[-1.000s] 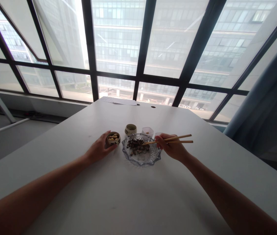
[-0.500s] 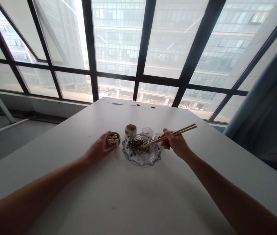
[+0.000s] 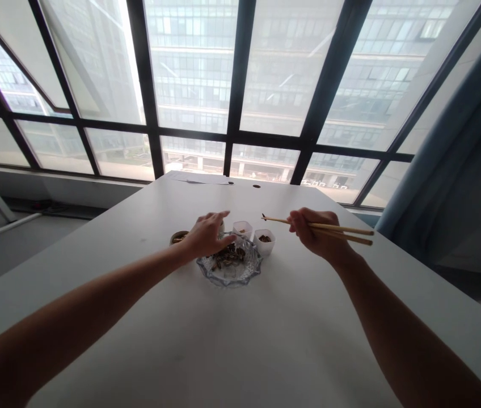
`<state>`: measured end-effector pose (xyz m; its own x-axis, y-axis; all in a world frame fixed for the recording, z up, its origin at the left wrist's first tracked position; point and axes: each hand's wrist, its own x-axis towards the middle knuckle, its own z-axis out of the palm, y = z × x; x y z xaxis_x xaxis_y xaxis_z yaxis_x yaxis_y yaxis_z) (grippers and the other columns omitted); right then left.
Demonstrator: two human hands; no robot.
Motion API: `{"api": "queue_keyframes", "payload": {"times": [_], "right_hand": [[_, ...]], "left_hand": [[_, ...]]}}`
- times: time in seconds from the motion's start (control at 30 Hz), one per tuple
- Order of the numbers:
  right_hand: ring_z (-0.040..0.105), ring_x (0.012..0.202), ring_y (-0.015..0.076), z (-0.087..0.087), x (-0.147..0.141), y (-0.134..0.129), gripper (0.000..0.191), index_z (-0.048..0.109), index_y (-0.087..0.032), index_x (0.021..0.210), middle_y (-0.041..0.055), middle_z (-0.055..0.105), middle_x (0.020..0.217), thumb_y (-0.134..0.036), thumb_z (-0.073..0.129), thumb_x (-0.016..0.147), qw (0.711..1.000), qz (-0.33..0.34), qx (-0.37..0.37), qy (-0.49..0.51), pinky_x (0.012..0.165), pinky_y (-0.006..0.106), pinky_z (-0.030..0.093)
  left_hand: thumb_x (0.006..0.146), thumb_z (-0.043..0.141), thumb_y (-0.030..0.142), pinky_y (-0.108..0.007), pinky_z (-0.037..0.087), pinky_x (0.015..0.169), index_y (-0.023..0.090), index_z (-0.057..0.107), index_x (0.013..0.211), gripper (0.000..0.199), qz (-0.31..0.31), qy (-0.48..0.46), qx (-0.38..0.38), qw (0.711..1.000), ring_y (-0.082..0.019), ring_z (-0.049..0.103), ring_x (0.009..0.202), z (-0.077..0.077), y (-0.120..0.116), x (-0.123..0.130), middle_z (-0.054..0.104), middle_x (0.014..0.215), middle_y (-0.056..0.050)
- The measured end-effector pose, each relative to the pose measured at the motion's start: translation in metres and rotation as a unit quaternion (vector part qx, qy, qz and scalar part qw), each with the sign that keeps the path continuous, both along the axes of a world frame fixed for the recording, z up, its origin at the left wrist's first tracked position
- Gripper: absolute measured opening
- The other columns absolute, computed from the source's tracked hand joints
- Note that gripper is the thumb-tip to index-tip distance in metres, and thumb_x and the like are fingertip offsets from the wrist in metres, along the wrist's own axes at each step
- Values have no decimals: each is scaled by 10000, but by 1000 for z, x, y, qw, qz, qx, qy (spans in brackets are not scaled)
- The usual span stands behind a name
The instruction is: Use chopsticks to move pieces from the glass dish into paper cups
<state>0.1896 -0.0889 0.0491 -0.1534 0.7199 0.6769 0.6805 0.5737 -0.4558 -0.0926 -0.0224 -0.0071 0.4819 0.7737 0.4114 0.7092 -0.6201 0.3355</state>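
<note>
My right hand (image 3: 319, 233) grips a pair of wooden chopsticks (image 3: 342, 229), raised to the right of the dishes. A small dark piece (image 3: 264, 217), too small to name, sits at their tips. My left hand (image 3: 207, 235) is open, thumb and fingers apart, over the left rim of a scalloped glass dish (image 3: 230, 280). Dark seed-like pieces (image 3: 232, 256) lie in that dish. The hand partly hides a cup of peanuts (image 3: 177, 237) on the left and most of a second cup (image 3: 222, 228) behind it.
Two small translucent cups stand by the glass dish: one cup (image 3: 242, 228) behind it, and another cup (image 3: 265, 242) at its right with dark bits inside. Paper (image 3: 198, 178) lies at the far end of the white table (image 3: 206, 340), near the windows.
My left hand has let go of the peanut cup and moved right, over the glass dish. My right hand has lifted the chopsticks out of the dish, with a dark piece at their tips.
</note>
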Motion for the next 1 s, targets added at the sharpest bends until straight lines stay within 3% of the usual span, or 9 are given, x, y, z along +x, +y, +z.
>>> {"api": "queue_keyframes", "payload": {"times": [0.17, 0.3, 0.4, 0.57, 0.83, 1.0], "right_hand": [[541, 361, 132, 5, 9, 6, 632, 600, -190, 673, 40, 615, 472, -765, 447, 885, 992, -55, -25, 108, 367, 250, 436], [538, 364, 129, 5, 16, 9, 647, 594, -185, 659, 41, 613, 469, -781, 452, 868, 992, -55, -43, 107, 379, 248, 442], [551, 399, 135, 6, 18, 7, 653, 594, -192, 681, 35, 614, 489, -787, 412, 879, 997, -25, -52, 42, 412, 254, 444], [565, 447, 143, 8, 18, 2, 660, 584, -197, 689, 35, 606, 511, -769, 345, 915, 998, 11, -45, -51, 467, 267, 434], [570, 458, 147, 3, 18, 9, 683, 584, -194, 671, 53, 637, 552, -806, 364, 882, 996, -33, -67, -50, 444, 261, 407], [594, 486, 165, 2, 17, 9, 675, 615, -189, 671, 56, 625, 521, -768, 366, 913, 998, -64, -10, 13, 472, 275, 441]], "left_hand": [[820, 631, 588, -548, 256, 1157, 119, 267, 1524, 921, -62, 98, -66, 991, -383, 415, 1399, 3, 21, 87, 489, 1478, -235], [809, 655, 515, -598, 205, 1153, 142, 236, 1520, 906, -52, 145, -79, 985, -373, 478, 1348, -3, 33, 120, 589, 1366, -228], [778, 693, 426, -570, 257, 1134, 165, 252, 1514, 896, -50, 131, -59, 988, -363, 536, 1283, -6, 35, 124, 645, 1292, -183], [707, 774, 312, -470, 297, 1131, 197, 287, 1504, 941, -98, 42, 17, 994, -322, 542, 1273, -9, 33, 116, 631, 1328, -123], [747, 759, 349, -504, 298, 1131, 208, 247, 1524, 941, -111, 38, -7, 993, -327, 552, 1271, -10, 27, 112, 629, 1350, -120], [787, 741, 404, -498, 254, 1159, 148, 263, 1518, 910, -90, 83, -35, 992, -327, 559, 1264, -13, 31, 120, 654, 1310, -141]]}}
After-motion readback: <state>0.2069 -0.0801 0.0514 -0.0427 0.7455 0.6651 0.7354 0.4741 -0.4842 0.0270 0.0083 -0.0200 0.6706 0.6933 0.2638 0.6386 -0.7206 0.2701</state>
